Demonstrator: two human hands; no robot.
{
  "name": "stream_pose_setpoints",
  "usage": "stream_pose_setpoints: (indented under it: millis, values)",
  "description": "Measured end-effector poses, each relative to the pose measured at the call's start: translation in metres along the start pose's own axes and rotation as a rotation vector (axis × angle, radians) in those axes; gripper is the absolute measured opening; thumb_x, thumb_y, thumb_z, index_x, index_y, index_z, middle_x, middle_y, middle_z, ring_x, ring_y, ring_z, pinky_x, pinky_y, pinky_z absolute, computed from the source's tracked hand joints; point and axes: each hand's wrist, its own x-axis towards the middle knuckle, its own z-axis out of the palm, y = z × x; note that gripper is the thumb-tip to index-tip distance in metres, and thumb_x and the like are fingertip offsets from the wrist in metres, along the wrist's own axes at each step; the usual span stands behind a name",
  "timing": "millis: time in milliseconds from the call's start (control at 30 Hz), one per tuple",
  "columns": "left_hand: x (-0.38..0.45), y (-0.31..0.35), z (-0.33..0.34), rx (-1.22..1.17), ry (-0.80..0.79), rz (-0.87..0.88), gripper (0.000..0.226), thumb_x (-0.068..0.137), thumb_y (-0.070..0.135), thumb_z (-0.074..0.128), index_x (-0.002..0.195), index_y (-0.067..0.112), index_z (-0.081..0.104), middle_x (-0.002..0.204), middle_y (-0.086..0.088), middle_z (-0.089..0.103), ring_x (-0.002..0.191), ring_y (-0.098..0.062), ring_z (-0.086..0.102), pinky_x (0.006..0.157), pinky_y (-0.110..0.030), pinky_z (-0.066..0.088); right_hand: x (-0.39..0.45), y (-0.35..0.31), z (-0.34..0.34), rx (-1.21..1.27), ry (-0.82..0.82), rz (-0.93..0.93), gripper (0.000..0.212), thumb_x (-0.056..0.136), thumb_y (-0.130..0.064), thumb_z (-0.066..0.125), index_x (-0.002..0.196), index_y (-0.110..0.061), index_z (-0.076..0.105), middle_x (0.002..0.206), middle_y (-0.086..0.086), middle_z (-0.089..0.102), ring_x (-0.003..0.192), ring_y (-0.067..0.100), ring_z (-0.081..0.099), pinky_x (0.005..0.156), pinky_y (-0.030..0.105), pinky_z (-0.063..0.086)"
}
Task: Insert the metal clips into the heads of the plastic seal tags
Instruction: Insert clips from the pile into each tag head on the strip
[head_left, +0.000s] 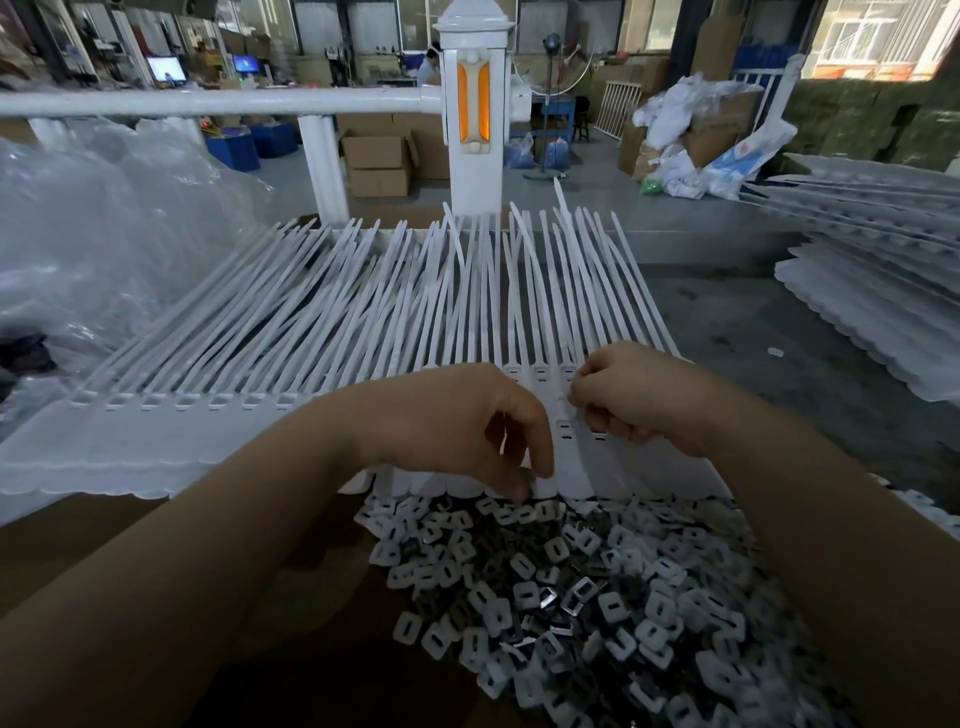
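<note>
Brown cardboard surface (78, 545) near: clip pile (597, 597) at right; white seal tags (311, 322) in row across far side.

**Counts at the bench**

Two hands are in view: one left hand (457, 431) and one right hand (639, 400). The white seal tags (322, 322) lie side by side in one wide row, several dozen at least; overlaps make an exact count impossible. One heap of metal clips (597, 597) sits nearest the camera, well over a hundred pieces, too tangled to number. Two lit monitors (166, 68) glow far back. One white post (471, 104) carries one orange reflector (473, 104).
</note>
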Motion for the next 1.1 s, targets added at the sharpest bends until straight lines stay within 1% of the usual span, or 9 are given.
stream_pose_setpoints:
  millis: [100,167,333,467,633,867,933,1033,1100]
  values:
    - [0.002,0.001,0.005,0.068,-0.039,-0.047,0.022,0.077,0.024,0.081,0.085,0.040,0.069,0.086,0.033,0.063,0.080,0.013,0.059,0.070,-0.002,0.041,0.000,0.000,0.000,0.010,-0.003,0.000,0.017,0.092,-0.010,0.053,0.095,0.002,0.065,0.052,0.003,0.058,0.041,0.013,0.043,0.038,0.018,0.032]
    - [0.003,0.002,0.006,0.073,-0.052,-0.063,0.021,0.078,0.023,0.080,0.082,0.040,0.068,0.081,0.035,0.063,0.078,0.015,0.059,0.070,0.001,0.039,-0.001,0.000,-0.001,0.012,-0.005,-0.004,0.018,0.092,-0.009,0.053,0.095,0.003,0.065,0.053,0.004,0.058,0.042,0.013,0.043,0.038,0.019,0.032]
    - [0.001,0.005,0.008,0.177,-0.081,-0.090,0.011,0.083,0.028,0.075,0.085,0.036,0.067,0.082,0.021,0.064,0.078,0.016,0.055,0.067,0.001,0.038,-0.002,0.000,0.000,0.016,-0.003,-0.005,0.017,0.091,-0.008,0.053,0.095,0.003,0.065,0.053,0.004,0.057,0.041,0.013,0.043,0.038,0.018,0.032]
    - [0.001,0.008,0.009,0.258,-0.060,-0.103,0.017,0.082,0.036,0.074,0.087,0.041,0.059,0.079,0.021,0.055,0.075,0.021,0.048,0.059,-0.010,0.034,-0.001,0.000,0.000,0.018,0.000,-0.005,0.017,0.091,-0.008,0.053,0.095,0.003,0.065,0.052,0.004,0.057,0.038,0.011,0.042,0.037,0.018,0.031]
    - [0.002,0.010,0.009,0.276,-0.086,-0.125,0.010,0.086,0.034,0.071,0.095,0.032,0.067,0.076,0.023,0.058,0.071,0.023,0.050,0.055,-0.002,0.037,-0.001,0.001,0.000,0.014,-0.004,-0.016,0.016,0.091,-0.008,0.053,0.096,0.003,0.064,0.055,0.006,0.058,0.040,0.012,0.043,0.037,0.019,0.032]
    - [0.001,0.015,0.008,0.334,-0.119,-0.134,0.011,0.090,0.032,0.065,0.100,0.028,0.066,0.083,0.019,0.057,0.075,0.008,0.053,0.062,-0.008,0.037,-0.001,0.000,0.000,-0.002,-0.001,-0.029,0.011,0.092,-0.008,0.053,0.090,-0.002,0.063,0.056,0.006,0.058,0.039,0.012,0.042,0.037,0.018,0.032]
    - [0.000,0.016,0.008,0.311,-0.114,-0.117,0.010,0.089,0.036,0.067,0.096,0.030,0.064,0.083,0.019,0.058,0.075,0.007,0.054,0.060,-0.006,0.038,0.000,0.000,0.000,-0.007,0.000,-0.032,0.010,0.092,-0.008,0.053,0.090,-0.003,0.062,0.055,0.005,0.058,0.039,0.012,0.042,0.037,0.017,0.032]
    - [0.005,0.021,0.012,0.198,-0.153,-0.107,0.024,0.076,0.047,0.077,0.090,0.035,0.062,0.080,0.018,0.060,0.075,0.014,0.053,0.058,0.000,0.040,0.000,0.000,0.000,-0.027,0.008,-0.043,0.010,0.091,-0.009,0.054,0.089,-0.004,0.063,0.057,0.005,0.060,0.042,0.013,0.045,0.039,0.019,0.034]
    - [0.012,0.026,0.016,0.110,-0.245,-0.119,0.031,0.068,0.038,0.087,0.087,0.033,0.063,0.075,0.017,0.061,0.063,0.016,0.053,0.056,0.000,0.040,0.000,0.001,-0.001,-0.026,0.008,-0.046,0.010,0.091,-0.009,0.054,0.089,-0.004,0.063,0.058,0.006,0.060,0.043,0.014,0.046,0.040,0.020,0.035]
